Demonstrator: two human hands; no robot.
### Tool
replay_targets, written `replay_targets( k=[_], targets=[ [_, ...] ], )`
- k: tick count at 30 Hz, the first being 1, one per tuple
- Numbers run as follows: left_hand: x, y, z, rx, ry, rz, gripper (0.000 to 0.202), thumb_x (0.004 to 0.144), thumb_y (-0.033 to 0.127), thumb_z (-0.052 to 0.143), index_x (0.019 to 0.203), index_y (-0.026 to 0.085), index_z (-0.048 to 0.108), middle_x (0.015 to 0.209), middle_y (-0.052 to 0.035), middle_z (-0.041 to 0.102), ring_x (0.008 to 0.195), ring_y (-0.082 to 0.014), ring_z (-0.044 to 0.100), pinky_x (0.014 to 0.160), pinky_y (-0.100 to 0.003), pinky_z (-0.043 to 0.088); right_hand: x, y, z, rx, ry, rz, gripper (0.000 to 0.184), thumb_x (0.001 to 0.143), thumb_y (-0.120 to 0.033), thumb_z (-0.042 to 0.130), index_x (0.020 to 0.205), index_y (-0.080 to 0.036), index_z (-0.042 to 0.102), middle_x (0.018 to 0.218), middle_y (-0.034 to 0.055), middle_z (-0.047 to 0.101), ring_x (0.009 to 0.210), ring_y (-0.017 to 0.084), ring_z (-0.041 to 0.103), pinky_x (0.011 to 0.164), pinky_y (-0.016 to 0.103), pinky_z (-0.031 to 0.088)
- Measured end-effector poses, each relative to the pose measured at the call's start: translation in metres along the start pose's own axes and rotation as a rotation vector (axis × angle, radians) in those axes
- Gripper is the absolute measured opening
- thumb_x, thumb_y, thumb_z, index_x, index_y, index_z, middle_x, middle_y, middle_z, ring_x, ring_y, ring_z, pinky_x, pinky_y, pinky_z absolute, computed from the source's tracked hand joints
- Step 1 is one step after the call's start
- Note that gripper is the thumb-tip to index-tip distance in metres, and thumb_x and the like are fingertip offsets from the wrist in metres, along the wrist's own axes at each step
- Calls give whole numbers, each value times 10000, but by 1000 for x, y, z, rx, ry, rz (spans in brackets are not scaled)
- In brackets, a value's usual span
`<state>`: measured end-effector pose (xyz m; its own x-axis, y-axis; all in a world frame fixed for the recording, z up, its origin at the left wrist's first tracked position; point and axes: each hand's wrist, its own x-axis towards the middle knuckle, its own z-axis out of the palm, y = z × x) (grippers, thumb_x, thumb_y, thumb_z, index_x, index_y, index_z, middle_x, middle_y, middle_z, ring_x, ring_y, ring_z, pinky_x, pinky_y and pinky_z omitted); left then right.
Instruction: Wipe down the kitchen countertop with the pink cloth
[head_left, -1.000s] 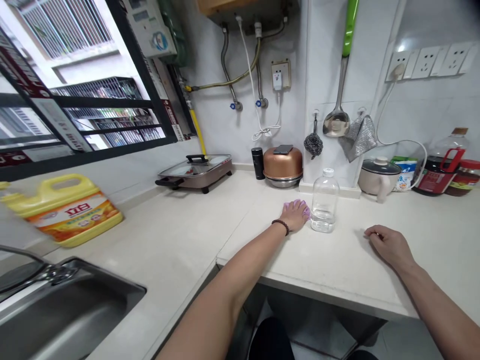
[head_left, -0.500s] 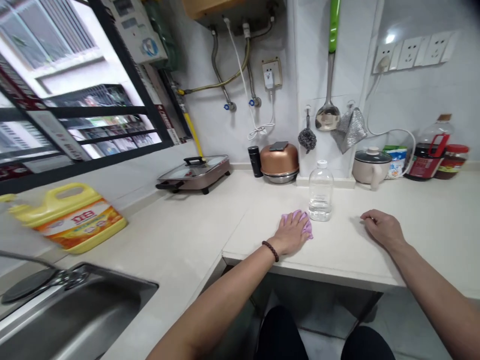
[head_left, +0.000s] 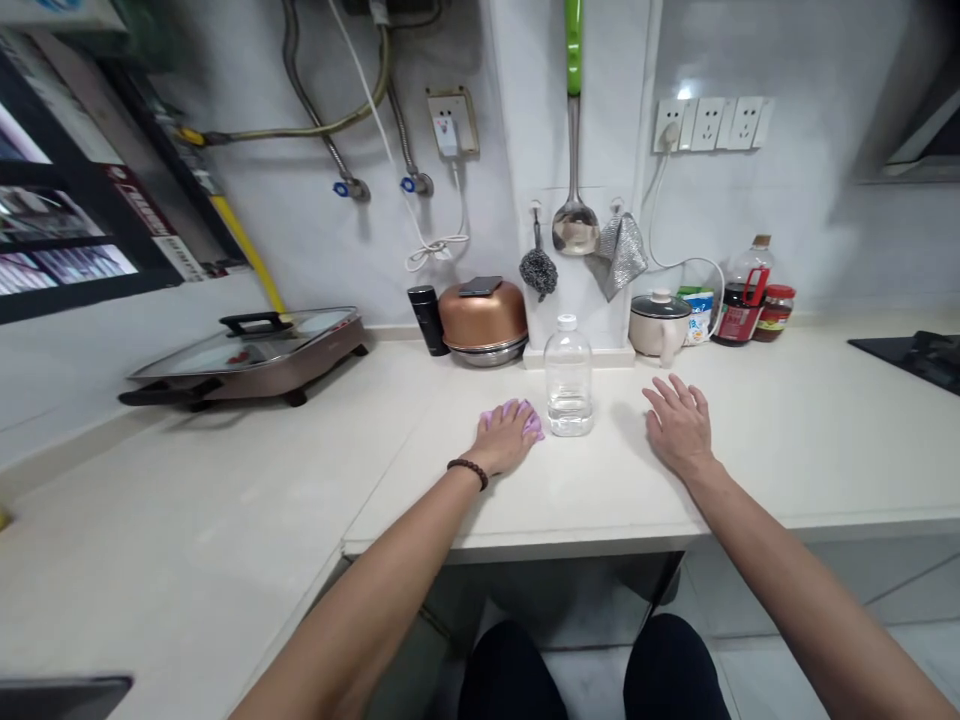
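Observation:
My left hand (head_left: 504,444) presses a crumpled purple cleaning cloth (head_left: 532,424) against the pale countertop (head_left: 600,490), its fingers over the cloth. A dark bead bracelet circles that wrist. Just right of the cloth stands a clear plastic bottle (head_left: 568,380), upright and capped, with a little clear liquid at the bottom. My right hand (head_left: 681,428) is on the bottle's other side, apart from it, fingers spread and holding nothing. Whether its palm touches the counter I cannot tell.
An electric griddle (head_left: 255,355) sits at the left. Along the wall stand a black flask (head_left: 429,320), a copper-coloured bowl (head_left: 484,315), a small lidded pot (head_left: 660,325) and jars (head_left: 774,312). A ladle (head_left: 575,225) and scourer (head_left: 538,270) hang above. A stove (head_left: 930,358) is far right.
The view has swung to the right, bringing the stove in and taking the yellow jug almost out. My right hand has gone from curled to spread and nearer the bottle. The left stays on the cloth.

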<state>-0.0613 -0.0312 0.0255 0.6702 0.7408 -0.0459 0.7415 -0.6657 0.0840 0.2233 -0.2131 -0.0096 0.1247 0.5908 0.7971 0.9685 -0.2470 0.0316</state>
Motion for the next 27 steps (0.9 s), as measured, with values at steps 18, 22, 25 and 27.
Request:
replay_targets(
  k=[18,22,25,27],
  targets=[
    [-22,8,5,44,-9,-15,701,1064,518,227,1694,212,220,1783,-113,127,1627,-384,145,1279,-614,173,0,1,3,40,-57,63,385,956,-184,516,1300,-203,689,1473,112,635,1467,312,448,1231,535,249],
    [-59,17,7,24,-52,75,697,1067,512,234,1705,234,189,1788,-91,82,1643,-360,66,1296,-612,125,-3,2,6,56,-39,53,376,954,-188,511,1280,-187,699,1452,116,649,1451,307,462,1219,515,273],
    [-79,25,5,5,-73,125,697,1067,501,246,1707,232,182,1788,-89,83,1648,-333,45,1309,-595,103,-5,4,9,73,-29,44,391,943,-190,514,1286,-198,702,1440,110,656,1441,314,470,1205,519,293],
    [-87,28,4,-6,-84,147,707,1066,507,258,1707,219,184,1787,-95,82,1648,-328,38,1315,-586,87,-6,5,11,81,-21,37,407,936,-191,520,1299,-211,702,1430,106,663,1430,320,481,1194,527,310]
  ],
)
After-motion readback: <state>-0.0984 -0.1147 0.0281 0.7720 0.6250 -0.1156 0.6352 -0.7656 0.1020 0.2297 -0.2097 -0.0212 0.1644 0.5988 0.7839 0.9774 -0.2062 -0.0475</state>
